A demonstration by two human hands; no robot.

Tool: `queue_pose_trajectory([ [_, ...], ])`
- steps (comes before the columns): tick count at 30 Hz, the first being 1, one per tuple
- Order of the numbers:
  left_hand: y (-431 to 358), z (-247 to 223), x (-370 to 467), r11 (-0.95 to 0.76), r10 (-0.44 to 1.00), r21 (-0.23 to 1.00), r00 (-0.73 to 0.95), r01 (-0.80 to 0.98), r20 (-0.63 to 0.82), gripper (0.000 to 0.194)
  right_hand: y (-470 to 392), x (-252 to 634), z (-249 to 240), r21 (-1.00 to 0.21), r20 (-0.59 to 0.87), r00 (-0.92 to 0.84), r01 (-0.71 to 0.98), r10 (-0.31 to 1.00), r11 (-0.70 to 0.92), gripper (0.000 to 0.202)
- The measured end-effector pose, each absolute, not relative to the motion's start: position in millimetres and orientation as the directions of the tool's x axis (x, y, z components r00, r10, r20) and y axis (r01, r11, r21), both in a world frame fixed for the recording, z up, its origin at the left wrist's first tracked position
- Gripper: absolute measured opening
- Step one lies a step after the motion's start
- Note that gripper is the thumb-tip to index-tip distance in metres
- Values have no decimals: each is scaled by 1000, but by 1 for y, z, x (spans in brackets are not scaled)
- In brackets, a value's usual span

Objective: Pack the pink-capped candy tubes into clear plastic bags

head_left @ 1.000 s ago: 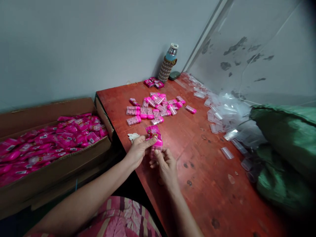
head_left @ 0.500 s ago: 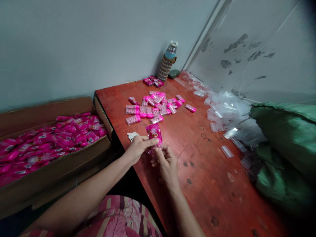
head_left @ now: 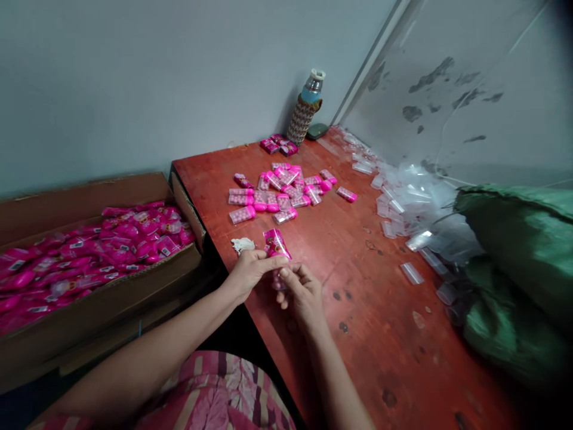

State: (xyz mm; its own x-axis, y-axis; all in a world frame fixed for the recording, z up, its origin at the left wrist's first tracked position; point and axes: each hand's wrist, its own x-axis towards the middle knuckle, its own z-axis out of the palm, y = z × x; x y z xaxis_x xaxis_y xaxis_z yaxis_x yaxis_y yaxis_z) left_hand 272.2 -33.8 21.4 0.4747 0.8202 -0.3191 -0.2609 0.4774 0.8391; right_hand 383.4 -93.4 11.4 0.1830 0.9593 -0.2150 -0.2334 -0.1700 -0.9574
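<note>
L hand (head_left: 250, 272) & R hand (head_left: 304, 292) both pinched shut on pink packet (head_left: 276, 243) w/ candy container (head_left: 278, 279), held betw. them over desk (head_left: 358, 263) edge; packet's printed end pokes out past L thumb.

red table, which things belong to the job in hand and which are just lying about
Likely job:
printed pink packet between left hand and right hand
pink-capped clear plastic tubes
pink packets in brown cardboard box

Probably lying about:
blue bottle in knitted sleeve
dark green oval case
crumpled white scrap
</note>
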Motion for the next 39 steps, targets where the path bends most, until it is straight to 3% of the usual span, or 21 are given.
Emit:
queue_pose_trajectory([
  [3, -40, 23, 270, 511, 774, 803, 571, -306, -275, 29, -93, 384, 9, -914, -251, 117, -356, 961, -196, 21],
  [6, -43, 22, 267, 562, 725, 760, 636, -327, -263, 28, -93, 382, 8, -921, -233, 169, -354, 958, -161, 21],
  [9, -43, 20, 264, 572, 748, 747, 590, -339, -305, 26, -96, 379, 10, -916, -218, 200, -380, 955, -129, 24],
  [14, -48, 18, 257, 545, 820, 730, 443, -412, -362, 22, -103, 380, 11, -896, -204, 96, -420, 974, -146, 26],
  [20, -65, 20, 248, 490, 836, 791, 456, -367, -306, 24, -95, 368, 9, -914, -192, 122, -383, 974, -132, 16],
  [23, -57, 31, 224, 401, 910, 802, 294, -443, -292, 21, -92, 363, 15, -930, -183, 122, -342, 976, -132, 19],
  [26, -39, 40, 192, 120, 981, 844, -67, -522, -181, 28, -91, 372, 20, -945, -181, 185, -304, 966, -118, 19],
  [29, -26, 34, 181, -67, 981, 965, -194, -253, 17, 37, -94, 389, 17, -958, -183, 248, -264, 951, -115, 17],
  [31, -26, 23, 192, -189, 981, 974, -22, 125, 193, 34, -96, 397, 13, -964, -186, 264, -235, 946, -124, 17],
  [33, -31, 9, 214, -415, 909, 809, 234, 416, 346, 34, -98, 401, 9, -969, -190, 267, -208, 945, -136, 18],
  [35, -35, -2, 236, -559, 828, 619, 415, 552, 378, 35, -101, 402, 5, -971, -198, 266, -186, 944, -151, 19],
  [39, -37, -15, 257, -622, 782, 440, 490, 647, 385, 28, -103, 403, 2, -971, -214, 266, -159, 940, -177, 20],
])
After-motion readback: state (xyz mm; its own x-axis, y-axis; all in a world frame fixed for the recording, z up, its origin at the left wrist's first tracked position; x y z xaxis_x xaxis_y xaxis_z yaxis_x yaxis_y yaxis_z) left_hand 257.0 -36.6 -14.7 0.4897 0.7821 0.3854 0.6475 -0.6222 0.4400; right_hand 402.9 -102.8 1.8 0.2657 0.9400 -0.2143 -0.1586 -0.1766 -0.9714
